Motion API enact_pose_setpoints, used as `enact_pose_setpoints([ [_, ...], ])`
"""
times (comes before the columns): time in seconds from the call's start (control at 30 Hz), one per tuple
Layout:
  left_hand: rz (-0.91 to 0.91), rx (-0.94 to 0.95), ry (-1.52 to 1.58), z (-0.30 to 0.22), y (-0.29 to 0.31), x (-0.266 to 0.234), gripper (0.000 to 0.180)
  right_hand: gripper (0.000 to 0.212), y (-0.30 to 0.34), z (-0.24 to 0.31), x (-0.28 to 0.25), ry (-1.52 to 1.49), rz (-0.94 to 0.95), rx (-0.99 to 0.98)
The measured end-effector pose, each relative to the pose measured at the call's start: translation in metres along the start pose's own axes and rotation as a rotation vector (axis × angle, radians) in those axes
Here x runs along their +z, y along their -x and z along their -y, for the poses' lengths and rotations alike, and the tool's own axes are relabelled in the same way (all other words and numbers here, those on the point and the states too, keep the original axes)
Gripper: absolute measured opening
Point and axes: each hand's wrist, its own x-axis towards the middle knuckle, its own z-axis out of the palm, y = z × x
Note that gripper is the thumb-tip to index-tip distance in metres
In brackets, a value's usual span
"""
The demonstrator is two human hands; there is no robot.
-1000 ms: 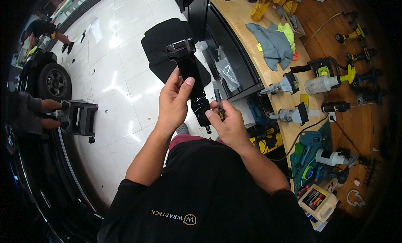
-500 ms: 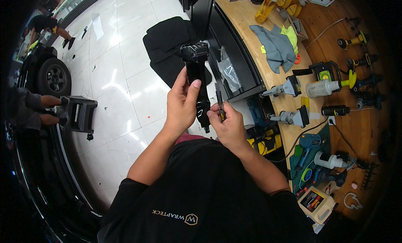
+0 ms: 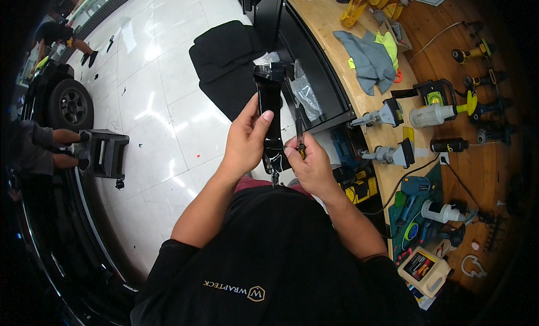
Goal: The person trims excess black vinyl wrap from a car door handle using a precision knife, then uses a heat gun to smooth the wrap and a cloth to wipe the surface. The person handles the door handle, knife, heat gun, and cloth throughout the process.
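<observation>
My left hand [image 3: 247, 138] is wrapped round a long glossy black part [image 3: 272, 104], which looks like a piece of car trim, with its thumb lying on the front. The part stands lengthwise before my chest; its wider block-like end points away from me, and its narrow end is close to my shirt. Between the fingers and thumb of my right hand [image 3: 309, 162] is a slim black snap-off knife [image 3: 300, 139], its upper end pointing away from me. My right fingertips are beside the part's lower section; I cannot tell whether they touch it.
A wooden workbench [image 3: 320, 31] runs along the right, with a grey cloth [image 3: 365, 61], clamps [image 3: 387, 154], a spray bottle [image 3: 432, 116] and a heat gun [image 3: 414, 195]. Black mats [image 3: 227, 56] lie on the tiled floor ahead. Left are a black car [image 3: 56, 225], a step stool [image 3: 106, 152] and other people.
The black part has shifted slightly right and turned, showing more of its lower end's fittings. My right hand has moved a little right with the knife, which is tilted differently.
</observation>
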Motion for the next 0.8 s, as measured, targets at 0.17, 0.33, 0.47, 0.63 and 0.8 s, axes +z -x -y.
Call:
enact_pose_setpoints([
  [0.17, 0.096, -0.223, 0.321, 0.005, -0.001, -0.005, 0.044, 0.011, 0.003, -0.013, -0.002, -0.338, 0.065, -0.01],
  [0.33, 0.165, -0.383, 0.428, -0.001, 0.0, -0.009, 0.046, 0.01, 0.006, -0.011, -0.009, -0.393, -0.005, 0.044],
  [0.47, 0.229, -0.334, 0.271, -0.007, 0.005, -0.012, 0.05, 0.007, 0.003, -0.02, -0.03, -0.171, -0.157, -0.052],
  [0.63, 0.275, -0.295, 0.253, -0.021, 0.011, -0.005, 0.051, 0.011, -0.008, -0.014, -0.031, 0.322, -0.405, -0.574],
  [0.8, 0.294, -0.311, 0.248, -0.027, 0.013, -0.007, 0.05, 0.013, -0.017, -0.014, -0.051, 0.435, -0.588, -0.573],
])
